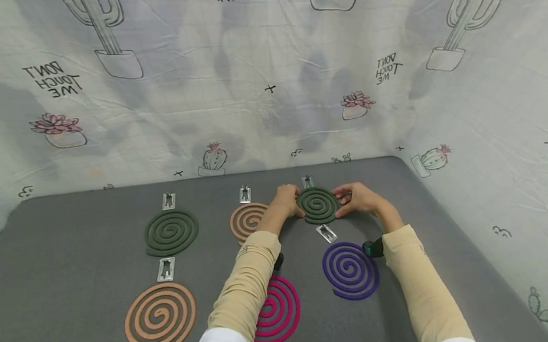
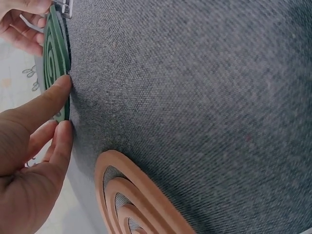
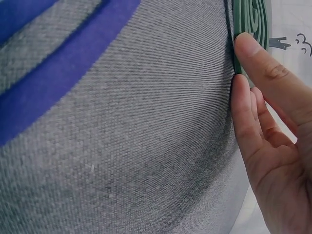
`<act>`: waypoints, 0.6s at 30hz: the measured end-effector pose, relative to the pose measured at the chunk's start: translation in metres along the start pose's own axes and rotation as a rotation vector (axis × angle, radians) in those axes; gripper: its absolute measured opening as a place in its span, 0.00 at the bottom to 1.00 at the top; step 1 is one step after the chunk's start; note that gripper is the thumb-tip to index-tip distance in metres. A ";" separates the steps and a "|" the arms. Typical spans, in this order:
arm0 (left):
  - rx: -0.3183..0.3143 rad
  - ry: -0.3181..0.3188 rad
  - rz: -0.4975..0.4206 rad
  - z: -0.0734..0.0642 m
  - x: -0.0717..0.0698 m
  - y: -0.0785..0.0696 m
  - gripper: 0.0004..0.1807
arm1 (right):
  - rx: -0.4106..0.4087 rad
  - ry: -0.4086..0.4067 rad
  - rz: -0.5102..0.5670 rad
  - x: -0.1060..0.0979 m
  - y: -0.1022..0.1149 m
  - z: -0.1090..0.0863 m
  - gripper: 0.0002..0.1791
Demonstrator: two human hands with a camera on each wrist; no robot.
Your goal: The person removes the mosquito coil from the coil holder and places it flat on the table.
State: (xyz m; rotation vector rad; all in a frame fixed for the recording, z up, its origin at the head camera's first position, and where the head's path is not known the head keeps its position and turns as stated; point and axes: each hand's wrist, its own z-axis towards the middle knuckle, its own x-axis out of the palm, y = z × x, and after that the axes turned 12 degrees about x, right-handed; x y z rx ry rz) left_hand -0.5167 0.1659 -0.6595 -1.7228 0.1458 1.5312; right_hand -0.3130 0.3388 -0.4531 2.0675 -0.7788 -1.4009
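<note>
Both hands hold a dark green mosquito coil [image 1: 318, 204] at the far right of the grey table. My left hand [image 1: 286, 200] has its thumb and fingers at the coil's left edge. On the opposite edge, the thumb and fingertips of my right hand [image 1: 360, 199] grip the rim. The left wrist view shows the green coil [image 2: 50, 63] edge-on, close to the cloth; whether it touches the surface I cannot tell. Just behind it lies a small metal coil stand [image 1: 307, 181], partly covered. A second stand [image 1: 326, 233] lies in front.
A purple coil [image 1: 351, 270] lies near my right wrist. Under my left forearm are a pink coil [image 1: 289, 306] and an orange coil [image 1: 246, 218], both partly hidden. Farther left lie another green coil [image 1: 171, 233] and a larger orange coil [image 1: 160, 317], with metal stands [image 1: 166, 269] nearby.
</note>
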 end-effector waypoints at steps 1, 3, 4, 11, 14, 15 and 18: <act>-0.012 0.008 0.014 -0.010 -0.011 -0.011 0.52 | -0.001 0.000 -0.003 0.000 0.001 0.001 0.37; -0.037 0.043 0.008 -0.025 -0.029 -0.025 0.48 | -0.001 0.002 -0.006 0.001 0.002 0.003 0.37; -0.048 0.062 0.008 -0.032 -0.038 -0.033 0.47 | -0.001 0.004 -0.006 0.001 0.003 0.003 0.37; -0.008 0.027 -0.025 -0.101 -0.113 -0.098 0.34 | -0.015 0.018 0.051 -0.003 0.002 0.000 0.36; 0.015 0.063 -0.088 -0.146 -0.168 -0.142 0.29 | -0.026 -0.011 0.134 -0.008 -0.007 -0.007 0.33; 0.059 0.042 -0.097 -0.163 -0.185 -0.155 0.27 | -0.042 -0.029 0.156 -0.010 -0.012 -0.010 0.32; 0.223 -0.024 -0.107 -0.200 -0.220 -0.167 0.25 | -0.105 -0.114 0.179 -0.018 -0.027 -0.024 0.29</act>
